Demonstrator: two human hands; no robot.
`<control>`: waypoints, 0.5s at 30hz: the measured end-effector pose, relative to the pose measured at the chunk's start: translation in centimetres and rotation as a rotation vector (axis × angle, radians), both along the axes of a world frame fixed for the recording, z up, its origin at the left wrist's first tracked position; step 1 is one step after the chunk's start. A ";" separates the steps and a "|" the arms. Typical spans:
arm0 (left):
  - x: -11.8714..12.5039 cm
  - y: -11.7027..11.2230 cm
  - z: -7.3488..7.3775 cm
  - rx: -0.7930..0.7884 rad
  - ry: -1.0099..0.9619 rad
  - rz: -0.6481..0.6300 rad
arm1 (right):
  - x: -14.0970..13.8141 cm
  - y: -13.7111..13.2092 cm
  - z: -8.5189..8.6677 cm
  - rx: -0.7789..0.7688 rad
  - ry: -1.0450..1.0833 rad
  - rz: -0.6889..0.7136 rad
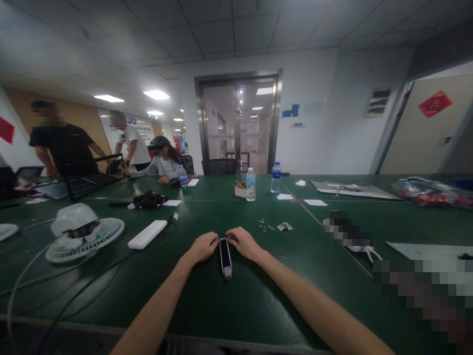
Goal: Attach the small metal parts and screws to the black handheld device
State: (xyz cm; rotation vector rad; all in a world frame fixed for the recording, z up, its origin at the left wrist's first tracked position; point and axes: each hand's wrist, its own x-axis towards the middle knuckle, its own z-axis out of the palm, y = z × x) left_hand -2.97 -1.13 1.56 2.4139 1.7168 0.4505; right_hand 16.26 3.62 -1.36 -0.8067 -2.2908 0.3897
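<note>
A slim, long device [225,257] with a black top, a white rim and a grey near end lies on the green table, pointing towards me. I cannot make out its exact kind. My left hand [204,247] rests on the table, its fingers bent against the left side of the far end. From the right, my right hand [244,242] curls its fingers in at the same end. The fingertips are small and partly hidden there. Several small metal pieces [264,227] and two small silvery brackets [284,227] lie beyond my right hand.
Left are a white fan [84,239], a white power strip [148,234] and cables. Ahead stand a clear bottle [250,185], a blue-labelled bottle [275,177] and a small box [240,190]. Bagged parts [428,191] lie right. Several people are at the far left.
</note>
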 end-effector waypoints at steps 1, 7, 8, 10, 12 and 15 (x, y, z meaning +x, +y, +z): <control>0.0 0.0 0.0 0.003 -0.001 -0.003 | 0.0 0.0 0.0 0.004 -0.007 -0.001; -0.2 0.1 -0.4 0.019 -0.025 0.001 | -0.1 0.2 -0.3 0.014 -0.044 -0.031; -0.2 0.1 -0.4 0.019 -0.029 0.005 | -0.1 0.2 -0.3 0.013 -0.049 -0.042; -0.3 0.0 -0.4 0.026 -0.034 0.012 | -0.1 0.2 -0.3 0.004 -0.063 -0.068; -0.2 0.0 -0.4 0.030 -0.036 0.023 | -0.1 0.2 -0.2 -0.015 -0.078 -0.084; -0.3 0.1 -0.6 0.031 -0.032 0.029 | -0.1 0.1 -0.1 -0.036 -0.092 -0.085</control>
